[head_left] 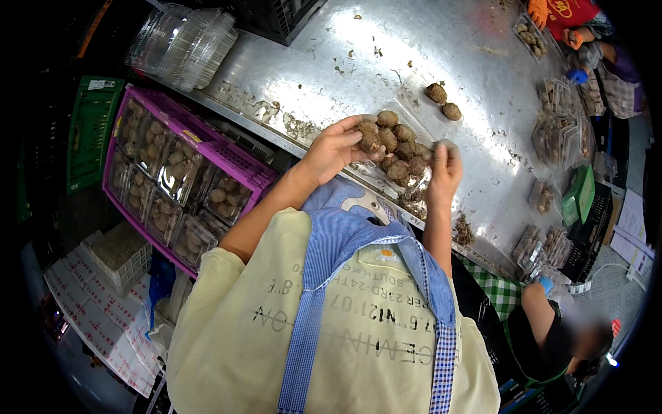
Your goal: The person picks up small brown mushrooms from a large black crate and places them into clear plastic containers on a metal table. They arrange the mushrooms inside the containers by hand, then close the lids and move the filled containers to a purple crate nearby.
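Note:
My left hand (332,150) has its fingers closed on a round brown tuber (369,140) at the left of a pile of tubers (403,148) in an open clear plastic container. My right hand (443,169) pinches the container's right side. The container's raised clear lid (416,94) lies beyond the pile, with two loose tubers (436,93) on it. The pile is at the near edge of a steel worktable (483,83). Loose soil and root scraps (462,231) lie right of my right hand.
A purple crate (200,141) of filled containers stands left; stacked empty containers (179,48) and a black crate (283,17) sit top left. Filled containers (555,141) and a green box (579,193) line the right. Gloved co-workers (572,14) are top right; another person (534,317) is lower right.

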Available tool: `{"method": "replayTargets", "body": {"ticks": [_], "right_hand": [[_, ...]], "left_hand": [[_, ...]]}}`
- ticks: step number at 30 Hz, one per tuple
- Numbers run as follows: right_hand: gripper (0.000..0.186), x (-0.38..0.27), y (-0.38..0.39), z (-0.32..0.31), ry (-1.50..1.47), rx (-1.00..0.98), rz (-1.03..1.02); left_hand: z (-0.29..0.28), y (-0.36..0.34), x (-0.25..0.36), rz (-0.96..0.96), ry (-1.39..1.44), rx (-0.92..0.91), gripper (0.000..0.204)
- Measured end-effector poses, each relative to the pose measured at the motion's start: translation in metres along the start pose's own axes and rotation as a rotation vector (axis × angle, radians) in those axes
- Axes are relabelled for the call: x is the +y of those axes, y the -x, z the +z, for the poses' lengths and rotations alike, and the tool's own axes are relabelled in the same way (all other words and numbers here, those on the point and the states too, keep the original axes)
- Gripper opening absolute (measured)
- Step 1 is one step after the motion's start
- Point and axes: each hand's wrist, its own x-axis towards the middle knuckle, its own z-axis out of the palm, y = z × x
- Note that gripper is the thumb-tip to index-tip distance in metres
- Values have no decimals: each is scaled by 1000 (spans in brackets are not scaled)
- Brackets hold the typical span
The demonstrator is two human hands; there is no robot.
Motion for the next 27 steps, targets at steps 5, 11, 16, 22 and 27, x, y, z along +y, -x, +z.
{"method": "replayTargets", "body": {"ticks": [5,11,16,22,27], "right_hand": [[28,16,-7,-78,655,181,-77],[61,-34,14,-36,666,-159,-137],[52,-22,19,2,448,-296,-122],[44,8,-27,-19,544,85,-200],[42,18,-54,-28,991,64,-232]], "left_hand": [[-3,0,0,48,-88,104,39],[23,-17,-15,24,-436,101,41],[33,-33,-45,54,-606,10,42],[36,-35,-43,326,-1711,-9,45],[31,-39,-53,281,-1938,-125,43]]}}
